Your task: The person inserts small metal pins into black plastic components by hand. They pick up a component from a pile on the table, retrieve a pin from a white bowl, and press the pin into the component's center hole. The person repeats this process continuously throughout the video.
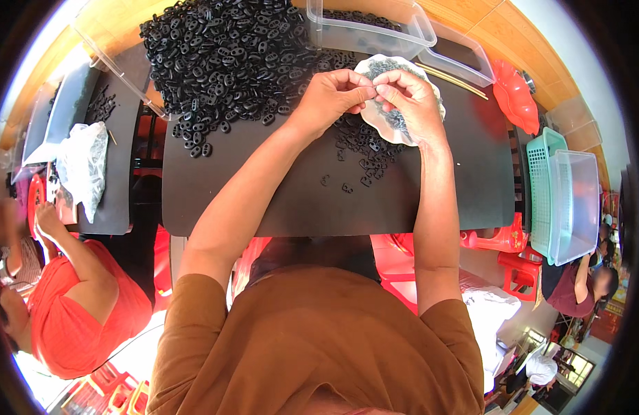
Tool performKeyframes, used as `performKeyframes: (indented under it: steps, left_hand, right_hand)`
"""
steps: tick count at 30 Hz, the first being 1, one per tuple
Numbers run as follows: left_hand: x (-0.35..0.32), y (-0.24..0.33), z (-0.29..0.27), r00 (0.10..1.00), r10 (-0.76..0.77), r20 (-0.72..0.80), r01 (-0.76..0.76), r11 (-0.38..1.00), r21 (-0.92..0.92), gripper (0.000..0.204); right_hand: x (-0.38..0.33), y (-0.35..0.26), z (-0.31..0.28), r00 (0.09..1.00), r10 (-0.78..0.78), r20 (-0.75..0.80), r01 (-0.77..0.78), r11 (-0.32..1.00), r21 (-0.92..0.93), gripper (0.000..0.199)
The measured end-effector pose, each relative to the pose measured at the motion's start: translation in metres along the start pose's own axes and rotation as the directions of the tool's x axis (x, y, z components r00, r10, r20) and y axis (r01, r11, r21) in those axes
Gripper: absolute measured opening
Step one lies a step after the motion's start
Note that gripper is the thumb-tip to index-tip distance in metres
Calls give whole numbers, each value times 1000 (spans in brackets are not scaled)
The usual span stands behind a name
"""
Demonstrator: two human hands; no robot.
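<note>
My left hand (pixel 333 100) and my right hand (pixel 413 104) meet fingertip to fingertip over the far part of the dark table. Thumb and forefinger of each are pinched together; what lies between them is too small to make out. Just beneath is a white plate (pixel 366 68) with a wavy rim, holding many tiny grey pieces (pixel 395 123). Left of my hands rises a big heap of small black oval pieces with two holes (pixel 223 59). More small black pieces (pixel 373 155) lie loose on the table between my forearms.
Clear plastic bins (pixel 375 38) stand along the table's far side, beside thin yellowish sticks (pixel 465 81). A red petal-shaped dish (pixel 515 97) is at the far right, above a green basket (pixel 541 187). On the left, a person in red (pixel 91 304) sits at another table with a plastic bag (pixel 84 166).
</note>
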State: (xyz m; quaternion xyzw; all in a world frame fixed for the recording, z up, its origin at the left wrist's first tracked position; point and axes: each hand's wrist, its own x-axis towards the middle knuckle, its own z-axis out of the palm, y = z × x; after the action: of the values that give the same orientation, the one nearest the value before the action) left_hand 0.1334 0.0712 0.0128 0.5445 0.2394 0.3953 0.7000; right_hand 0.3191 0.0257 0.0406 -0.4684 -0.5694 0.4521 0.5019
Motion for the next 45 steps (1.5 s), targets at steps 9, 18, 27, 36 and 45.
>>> performKeyframes:
  steps: [9,18,27,36,45]
  left_hand:
    - [-2,6,6,990,116,-77,-72,900,429,10]
    - [2,2,5,998,67,-11,-57,907,417,10]
    - [1,0,5,986,164,24,-151,833,531,14]
    - [1,1,3,999,39,-30,-31,974,224,16]
    - [1,5,6,986,155,-56,-115,891,440,10]
  right_hand:
    - [0,-3,3,999,-33,3,33,988,-152,7]
    - [-2,-4,6,985,-174,-8,161,926,-342,10]
    - [-4,-13,14,982,-191,2,162,825,-541,10]
    - [0,2,8,997,-65,-28,60,987,-148,10]
    - [2,5,8,995,-94,-41,86,984,-158,9]
